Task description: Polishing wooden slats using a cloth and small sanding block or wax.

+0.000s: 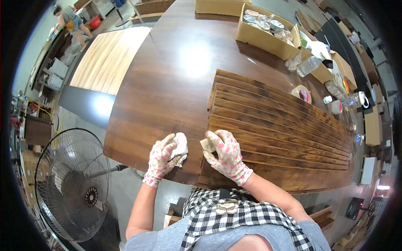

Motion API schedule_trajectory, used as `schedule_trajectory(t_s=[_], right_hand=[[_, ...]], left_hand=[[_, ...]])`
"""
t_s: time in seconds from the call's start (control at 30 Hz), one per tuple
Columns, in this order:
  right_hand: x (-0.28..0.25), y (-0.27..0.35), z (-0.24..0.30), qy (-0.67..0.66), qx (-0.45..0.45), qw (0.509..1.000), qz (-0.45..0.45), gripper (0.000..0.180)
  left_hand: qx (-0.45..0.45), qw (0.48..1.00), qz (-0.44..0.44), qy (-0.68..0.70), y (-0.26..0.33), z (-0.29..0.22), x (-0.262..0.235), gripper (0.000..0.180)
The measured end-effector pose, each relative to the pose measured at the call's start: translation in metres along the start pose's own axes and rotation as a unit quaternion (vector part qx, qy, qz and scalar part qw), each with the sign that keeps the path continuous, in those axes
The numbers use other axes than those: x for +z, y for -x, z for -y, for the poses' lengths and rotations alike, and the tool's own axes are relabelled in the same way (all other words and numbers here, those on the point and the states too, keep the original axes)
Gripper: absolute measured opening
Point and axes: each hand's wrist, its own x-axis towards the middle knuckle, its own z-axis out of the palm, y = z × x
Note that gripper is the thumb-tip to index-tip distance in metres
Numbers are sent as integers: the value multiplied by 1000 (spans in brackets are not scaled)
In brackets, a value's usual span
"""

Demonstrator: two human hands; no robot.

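Observation:
Both my hands wear white gloves with a pink flower pattern, stained at the fingertips. My left hand [159, 162] is closed on a crumpled white cloth [180, 147], over the table's near edge. Between the thumb and fingers of my right hand [228, 154] is a small beige block [207, 145]; whether it is a sponge or a sanding block I cannot tell. That hand is at the left end of several dark brown wooden planks [272, 119], which lie overlapping in a fanned row. Under them is a glossy brown table [163, 96].
Cardboard boxes [268, 44] with rolls and other items stand at the far right. A tape roll [301, 94], a clear plastic bottle [308, 66] and small containers lie beyond the planks. A large floor fan [73, 184] is at left. Another person [72, 23] is far left, near a pale striped panel [109, 58].

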Motion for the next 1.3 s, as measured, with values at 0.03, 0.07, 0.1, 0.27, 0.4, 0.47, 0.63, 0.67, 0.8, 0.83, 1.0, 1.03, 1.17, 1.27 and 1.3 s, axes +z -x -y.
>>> schedule_trajectory(t_s=[0.03, 0.07, 0.1, 0.27, 0.4, 0.47, 0.63, 0.67, 0.8, 0.83, 1.0, 1.03, 1.17, 1.27, 1.3], right_hand=[[-4, 5, -3, 20, 10, 1000, -4, 49], [-11, 14, -8, 40, 20, 999, -7, 50], [-21, 29, -17, 69, 44, 997, -12, 52], [-59, 60, -35, 103, 121, 986, -54, 54], [-26, 30, -14, 28, 61, 997, -28, 45], [-24, 31, -15, -25, 60, 998, -22, 44], [-85, 84, -48, 142, 152, 976, -59, 42], [-99, 99, -57, 184, 188, 962, -70, 43], [-106, 99, -50, 136, 235, 956, -112, 38], [-92, 89, -43, 125, 198, 966, -112, 38], [-76, 97, -47, 121, 186, 969, -104, 39], [-91, 104, -53, 130, 232, 957, -112, 39], [-158, 159, -94, 289, 293, 892, -189, 34], [-154, 141, -79, 249, 269, 916, -165, 37], [-144, 129, -68, 221, 224, 936, -156, 35]], left_hand=[[9, 999, -51, 2, -1, -8, -2, 45], [15, 999, -48, 5, 1, -8, -1, 45], [-10, 994, -79, 80, 6, -11, 1, 40], [67, 984, -81, 147, -6, -73, -1, 23], [218, 971, 82, 49, -24, -120, 22, 35], [228, 968, 80, 68, -27, -125, 37, 32], [152, 978, 138, 26, -24, -131, 43, 22], [143, 979, 144, 22, -24, -132, 42, 21], [194, 971, 129, 53, -33, -153, 48, 23], [219, 965, 133, 55, -36, -155, 51, 26], [219, 958, 186, 18, -37, -158, 60, 27], [214, 959, 183, 16, -36, -157, 59, 27], [231, 957, 168, 52, -38, -169, 73, 28], [259, 950, 164, 63, -43, -184, 88, 32], [265, 948, 165, 64, -46, -189, 90, 32]])
